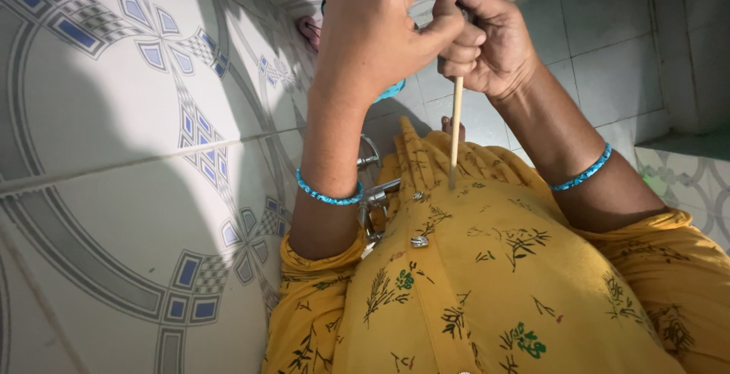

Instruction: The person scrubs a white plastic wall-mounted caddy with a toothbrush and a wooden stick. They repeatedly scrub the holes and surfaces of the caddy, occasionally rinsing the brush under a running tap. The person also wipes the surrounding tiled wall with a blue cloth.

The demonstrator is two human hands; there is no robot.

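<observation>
While patterned wall tiles (137,153) fill the left side, the left hand (380,28) is curled shut at the top of a thin wooden stick (455,127). Beside it, the right hand (490,43) is fisted around the same stick, which hangs over the yellow floral garment (487,283).

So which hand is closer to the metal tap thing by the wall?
Left. The left hand is up on the stick, its wrist just above the metal tap; the right hand grips farther right.
</observation>
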